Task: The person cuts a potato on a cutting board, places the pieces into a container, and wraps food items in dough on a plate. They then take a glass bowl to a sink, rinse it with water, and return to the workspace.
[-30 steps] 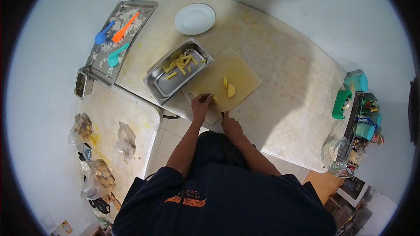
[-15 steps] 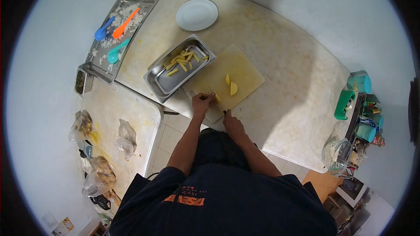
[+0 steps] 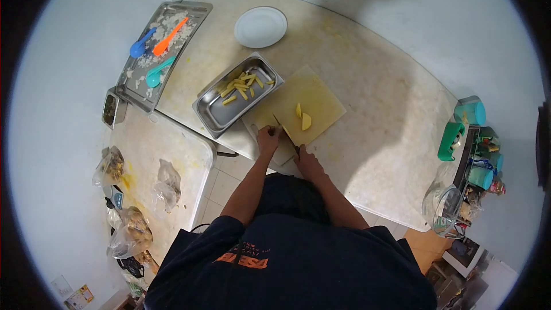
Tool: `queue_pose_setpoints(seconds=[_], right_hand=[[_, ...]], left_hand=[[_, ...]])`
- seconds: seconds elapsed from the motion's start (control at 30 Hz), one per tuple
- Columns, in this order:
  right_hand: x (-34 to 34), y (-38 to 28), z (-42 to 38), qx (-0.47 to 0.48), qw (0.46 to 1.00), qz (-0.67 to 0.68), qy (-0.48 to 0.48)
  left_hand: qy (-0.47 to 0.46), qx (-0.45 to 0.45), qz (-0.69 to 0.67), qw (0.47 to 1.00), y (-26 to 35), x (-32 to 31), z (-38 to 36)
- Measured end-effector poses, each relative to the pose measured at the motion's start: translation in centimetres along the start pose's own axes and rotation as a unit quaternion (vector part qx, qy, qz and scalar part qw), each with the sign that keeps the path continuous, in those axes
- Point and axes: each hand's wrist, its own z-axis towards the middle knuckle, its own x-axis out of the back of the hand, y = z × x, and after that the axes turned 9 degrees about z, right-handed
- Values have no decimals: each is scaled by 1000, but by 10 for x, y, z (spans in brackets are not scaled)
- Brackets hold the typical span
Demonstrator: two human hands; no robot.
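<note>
The knife (image 3: 287,133) has its blade over the near part of the yellowish cutting board (image 3: 324,95), and my right hand (image 3: 308,163) is closed round its dark handle. Beside the blade, my left hand (image 3: 268,140) is pinched at the board's near left side; a small yellow piece seems to lie by its fingers, partly hidden. Farther up the board rest a yellow wedge (image 3: 306,121) and a thinner yellow slice (image 3: 298,110). Left of the board, a steel pan (image 3: 215,121) holds several yellow sticks (image 3: 241,85).
A white plate (image 3: 260,26) lies beyond the pan. At the far left is a metal tray (image 3: 138,99) with white bits and three coloured spoons. Plastic bags (image 3: 167,186) lie on the left table. Jars (image 3: 470,112) and a glass bowl (image 3: 446,209) stand at the right edge.
The view has shifted slightly, so the table sits lower. The knife blade shows more plainly beside my left hand, with its handle still in my right hand.
</note>
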Motion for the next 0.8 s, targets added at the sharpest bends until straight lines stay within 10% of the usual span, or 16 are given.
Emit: queue_pose_setpoints(seconds=[0.17, 0.8], right_hand=[[-1, 5, -2, 25, 1000, 3, 18], [-26, 2, -7, 87, 993, -52, 63]], left_hand=[[55, -119, 16, 991, -13, -7, -5], [19, -64, 41, 997, -8, 8, -10]])
